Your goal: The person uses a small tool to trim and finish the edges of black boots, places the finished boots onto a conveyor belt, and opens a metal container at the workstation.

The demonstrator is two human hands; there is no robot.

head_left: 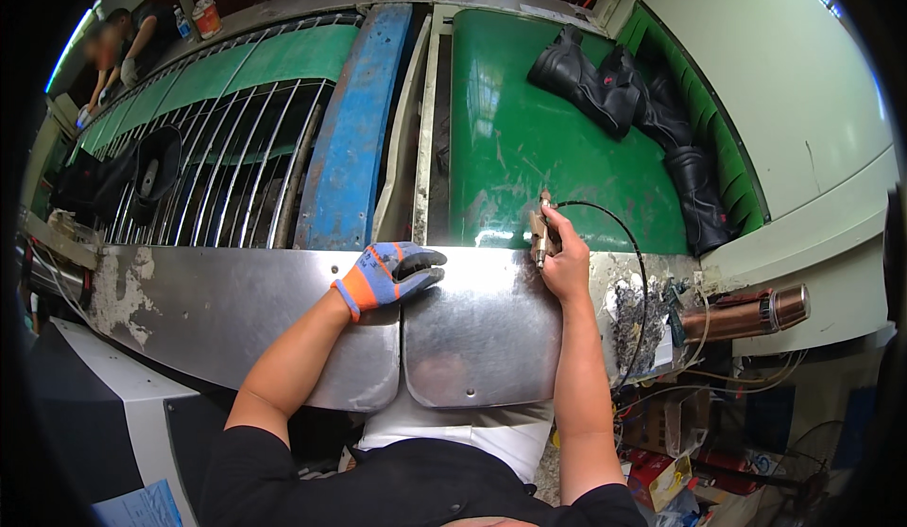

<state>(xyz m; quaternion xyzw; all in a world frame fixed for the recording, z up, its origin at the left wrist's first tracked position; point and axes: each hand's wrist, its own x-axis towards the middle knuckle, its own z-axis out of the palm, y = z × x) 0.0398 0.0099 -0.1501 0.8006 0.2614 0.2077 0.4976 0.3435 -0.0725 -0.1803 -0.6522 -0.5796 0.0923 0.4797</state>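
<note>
My right hand (567, 259), bare, is closed around a small metal spray gun (540, 232). It points away from me, over the near end of the green conveyor belt (496, 139). A thin black hose (619, 222) loops from the gun to the right and down past the metal tabletop (491, 338). My left hand (392, 276) wears an orange and blue glove with black palm and fingers. It rests at the tabletop's far edge, thumb and fingers apart, holding nothing. Several black boots (588, 83) lie along the belt's right side.
To the left runs a rack of metal rods (227, 168) with dark footwear (156, 172) on it. A blue beam (354, 130) and a gap separate rack and belt. A copper-coloured cylinder (746, 314) juts out at right. Another person (142, 40) works at far left.
</note>
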